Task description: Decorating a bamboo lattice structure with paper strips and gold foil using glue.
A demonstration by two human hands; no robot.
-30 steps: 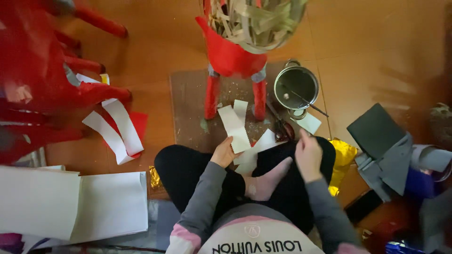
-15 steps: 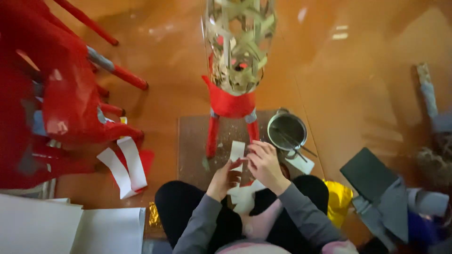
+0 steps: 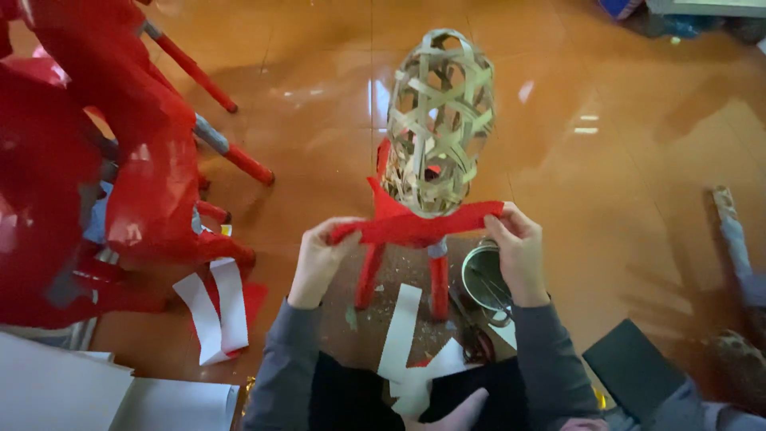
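A woven bamboo frame (image 3: 440,120), egg-shaped and bare, stands upright on red-wrapped legs (image 3: 439,283) in front of me. A red paper strip (image 3: 415,227) stretches across the frame's lower part. My left hand (image 3: 319,255) pinches the strip's left end, and my right hand (image 3: 517,243) pinches its right end. Both hands hold the strip taut against the frame. White paper strips (image 3: 403,343) lie on the floor below, by my lap.
A large red paper-covered figure with stick legs (image 3: 120,160) fills the left. More white strips (image 3: 215,307) lie beside it. A small metal pot (image 3: 483,275) sits behind my right wrist. White sheets (image 3: 64,391) lie at bottom left, dark card (image 3: 630,371) at bottom right.
My hands left the white strips near my lap and rose to the frame. They now hold a red strip stretched across it. The view tilted up.
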